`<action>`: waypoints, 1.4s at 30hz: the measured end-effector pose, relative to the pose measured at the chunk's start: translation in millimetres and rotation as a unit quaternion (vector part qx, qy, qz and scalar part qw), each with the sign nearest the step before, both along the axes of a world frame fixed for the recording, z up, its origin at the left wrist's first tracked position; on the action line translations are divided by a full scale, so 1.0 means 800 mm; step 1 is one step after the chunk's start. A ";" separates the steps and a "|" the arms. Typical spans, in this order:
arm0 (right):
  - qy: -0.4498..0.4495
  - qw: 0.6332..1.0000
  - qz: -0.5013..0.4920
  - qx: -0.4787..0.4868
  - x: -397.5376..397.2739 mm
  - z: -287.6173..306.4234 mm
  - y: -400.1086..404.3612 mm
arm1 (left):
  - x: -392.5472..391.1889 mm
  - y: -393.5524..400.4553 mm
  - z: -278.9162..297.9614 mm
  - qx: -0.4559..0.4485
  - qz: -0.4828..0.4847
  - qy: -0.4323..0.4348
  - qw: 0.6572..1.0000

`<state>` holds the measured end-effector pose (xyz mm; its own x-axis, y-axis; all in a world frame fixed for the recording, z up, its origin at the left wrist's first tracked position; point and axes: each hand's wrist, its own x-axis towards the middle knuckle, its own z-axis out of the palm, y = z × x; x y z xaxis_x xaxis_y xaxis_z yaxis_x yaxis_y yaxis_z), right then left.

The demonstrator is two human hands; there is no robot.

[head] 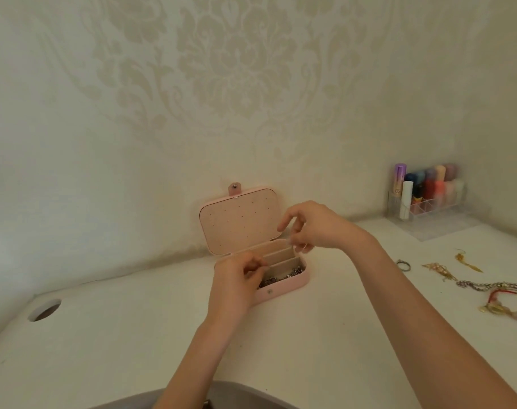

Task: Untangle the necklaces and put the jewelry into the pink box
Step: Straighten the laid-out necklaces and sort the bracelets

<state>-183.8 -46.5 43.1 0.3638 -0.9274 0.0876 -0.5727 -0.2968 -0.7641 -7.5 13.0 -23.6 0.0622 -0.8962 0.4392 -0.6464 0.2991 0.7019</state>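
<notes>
The pink box (284,290) stands open on the white table, its lid (239,219) leaning back against the wall. A dark sparkly necklace (281,279) lies in the front compartment, and the compartments behind it look bare. My left hand (236,284) hovers over the box's left end with curled fingers, thumb and fingertips pinched together. My right hand (313,225) is above the box's back right corner, its fingertips pinching a very thin, pale chain (291,242) that is barely visible. Whether the chain reaches my left hand is too fine to see.
More jewelry lies on the table at the right: a small ring (403,264), a gold earring (467,262), a pearly gold piece (438,270), a link chain (487,285) and a red cord tangle (505,305). A clear organizer (428,199) of bottles stands in the corner. A round hole (44,309) is at the left.
</notes>
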 end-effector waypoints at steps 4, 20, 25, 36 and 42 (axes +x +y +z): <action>0.104 0.994 0.022 -0.005 0.014 -0.015 -0.005 | 0.001 -0.002 -0.005 -0.018 0.011 -0.056 0.998; 0.003 0.998 -0.050 -0.029 -0.045 0.001 0.060 | -0.067 0.024 -0.009 -0.045 -0.072 -0.025 0.996; 0.001 0.986 -0.163 -0.031 -0.124 -0.011 0.119 | -0.141 0.047 -0.016 -0.048 -0.165 -0.014 0.985; 0.149 0.818 -0.556 -0.001 -0.343 -0.067 0.277 | -0.300 0.108 -0.016 -0.014 -0.379 0.028 0.925; 0.248 0.732 -0.635 0.005 -0.364 -0.091 0.299 | -0.342 0.119 -0.024 -0.012 -0.413 -0.004 0.911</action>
